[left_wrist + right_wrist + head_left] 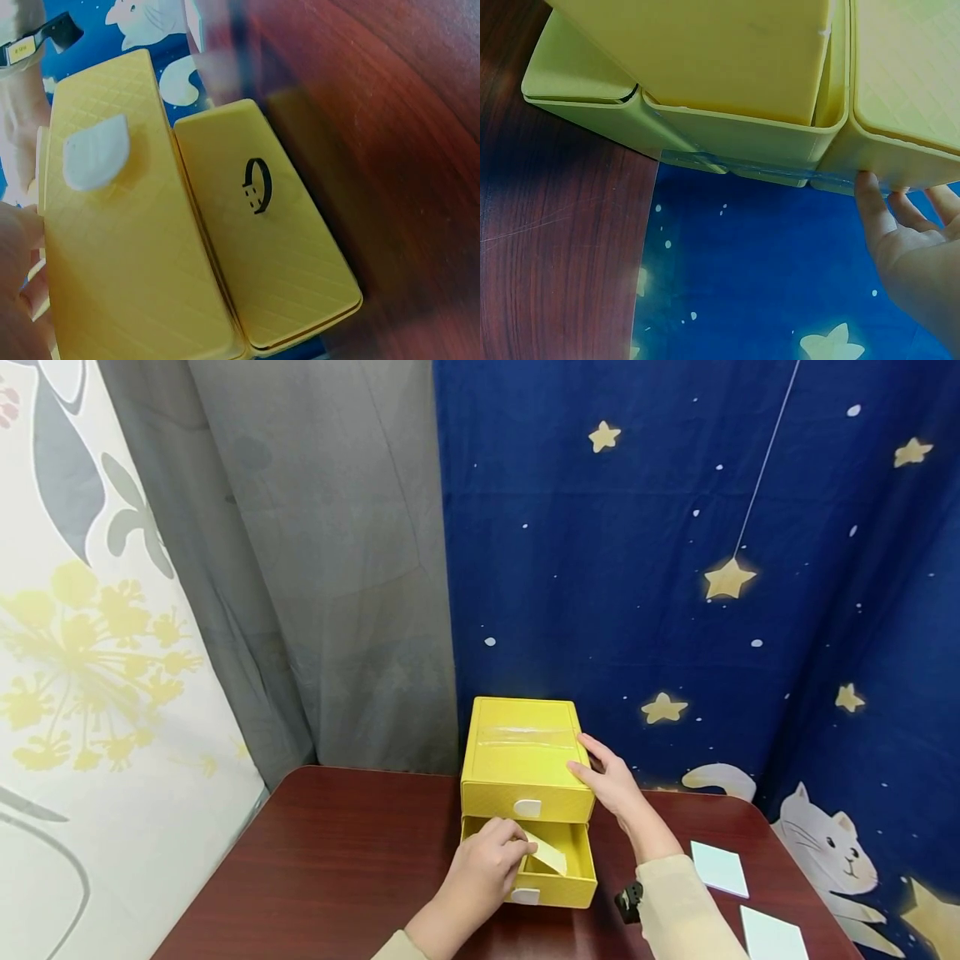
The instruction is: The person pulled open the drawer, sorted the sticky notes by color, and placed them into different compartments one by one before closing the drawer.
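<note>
A yellow drawer box (525, 760) stands at the table's back edge, its middle drawer (581, 852) pulled out. Over that drawer, my left hand (487, 860) pinches one end of a pale yellow note pad (551, 857), which slants down inside. The left wrist view shows part of this hand at its left edge, but the pad is hidden there. My right hand (611, 781) rests its fingers against the top right side of the box; the right wrist view shows fingertips (866, 184) touching the box wall.
Two pale blue-green note pads (720, 867) lie on the dark red table (337, 860) at the right. White tabs (527, 808) mark the drawer fronts, and the lowest front (262, 225) bears a black smiley. A blue star curtain (562, 568) hangs behind.
</note>
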The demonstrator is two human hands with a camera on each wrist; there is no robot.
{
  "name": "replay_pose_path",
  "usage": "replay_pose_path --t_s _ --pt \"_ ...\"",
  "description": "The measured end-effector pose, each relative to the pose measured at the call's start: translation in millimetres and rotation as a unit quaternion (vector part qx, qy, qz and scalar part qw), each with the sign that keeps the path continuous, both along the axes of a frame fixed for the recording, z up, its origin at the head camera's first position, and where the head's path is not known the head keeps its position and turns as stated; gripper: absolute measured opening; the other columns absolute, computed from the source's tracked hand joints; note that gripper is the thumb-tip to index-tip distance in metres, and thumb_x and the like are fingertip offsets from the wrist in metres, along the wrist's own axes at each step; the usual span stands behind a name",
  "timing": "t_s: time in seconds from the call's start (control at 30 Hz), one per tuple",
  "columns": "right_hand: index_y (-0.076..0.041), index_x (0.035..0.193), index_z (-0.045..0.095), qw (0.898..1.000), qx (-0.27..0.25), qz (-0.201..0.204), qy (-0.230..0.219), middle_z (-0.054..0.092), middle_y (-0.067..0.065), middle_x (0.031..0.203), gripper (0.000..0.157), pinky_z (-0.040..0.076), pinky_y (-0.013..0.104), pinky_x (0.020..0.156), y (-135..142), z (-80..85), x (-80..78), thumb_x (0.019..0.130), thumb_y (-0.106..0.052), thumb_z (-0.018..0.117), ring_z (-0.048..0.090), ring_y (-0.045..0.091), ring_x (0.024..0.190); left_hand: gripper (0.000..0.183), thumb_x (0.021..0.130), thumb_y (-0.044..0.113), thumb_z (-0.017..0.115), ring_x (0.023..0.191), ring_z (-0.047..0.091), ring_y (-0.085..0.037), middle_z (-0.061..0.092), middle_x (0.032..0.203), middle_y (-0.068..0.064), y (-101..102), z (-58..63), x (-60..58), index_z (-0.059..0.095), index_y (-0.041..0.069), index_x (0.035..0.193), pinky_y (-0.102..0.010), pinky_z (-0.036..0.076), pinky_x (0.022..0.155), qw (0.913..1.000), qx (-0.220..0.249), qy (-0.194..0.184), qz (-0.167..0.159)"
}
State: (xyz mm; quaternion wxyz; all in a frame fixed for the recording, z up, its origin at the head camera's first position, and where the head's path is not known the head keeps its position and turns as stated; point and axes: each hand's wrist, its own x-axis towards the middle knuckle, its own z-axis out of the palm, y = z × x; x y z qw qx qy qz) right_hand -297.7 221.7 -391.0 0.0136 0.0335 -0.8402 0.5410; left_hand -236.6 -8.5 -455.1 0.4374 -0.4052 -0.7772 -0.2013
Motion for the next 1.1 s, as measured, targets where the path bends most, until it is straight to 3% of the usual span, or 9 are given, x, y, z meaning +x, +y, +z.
replay_pose_path --t_s 0.17,0.33,0.47,0.73,1.1 --pt "-0.015 0.150 0.027 1.000 0.002 -0.004 0.000 0.020 0.012 0.157 0.068 0.029 0.049 0.111 0.2 -1.3 -0.8 0.093 -0.031 0.060 0.025 0.033 0.142 0.012 0.080 0.018 0.075 0.067 0.050 -0.005 0.055 0.077 0.010 5.2 -1.2 3.0 0.070 0.019 0.069 -0.010 0.041 0.051 0.9989 0.019 -0.020 0.037" --pt "-0.014 0.150 0.026 1.000 -0.001 0.001 0.000 0.020 0.012 0.157 0.068 0.031 0.049 0.110 -0.8 -0.6 0.2 0.093 -0.031 0.060 0.025 0.033 0.141 0.009 0.075 0.015 0.077 0.066 0.050 -0.005 0.054 0.075 0.011 9.8 -0.7 5.9 0.073 0.021 0.070 -0.012 0.038 0.046 0.9954 0.002 -0.042 0.086" --pt "-0.014 0.151 0.026 1.000 -0.003 0.002 0.000 0.019 0.012 0.157 0.068 0.032 0.049 0.110 -1.4 0.2 1.2 0.094 -0.030 0.059 0.025 0.034 0.142 0.010 0.076 0.013 0.076 0.067 0.051 -0.005 0.056 0.077 0.012 10.0 1.8 7.9 0.076 0.022 0.075 -0.011 0.037 0.046 0.9894 -0.028 -0.095 0.107" --pt "-0.011 0.151 0.024 1.000 -0.015 0.004 -0.010 0.017 0.015 0.157 0.067 0.030 0.050 0.110 -4.5 8.0 5.2 0.095 -0.025 0.058 0.023 0.035 0.142 0.014 0.082 0.014 0.071 0.070 0.052 -0.003 0.057 0.078 0.013 6.3 10.4 10.3 0.077 0.026 0.087 -0.012 0.041 0.052 0.9712 -0.079 -0.196 0.110" --pt "-0.016 0.150 0.027 1.000 -0.008 -0.007 -0.002 0.020 0.012 0.157 0.068 0.032 0.049 0.110 -1.5 -2.5 -1.3 0.093 -0.031 0.060 0.027 0.034 0.141 0.019 0.083 0.013 0.066 0.077 0.061 -0.005 0.064 0.080 0.017 2.5 12.1 7.5 0.077 0.028 0.088 -0.020 0.049 0.061 0.9573 -0.099 -0.254 0.095"
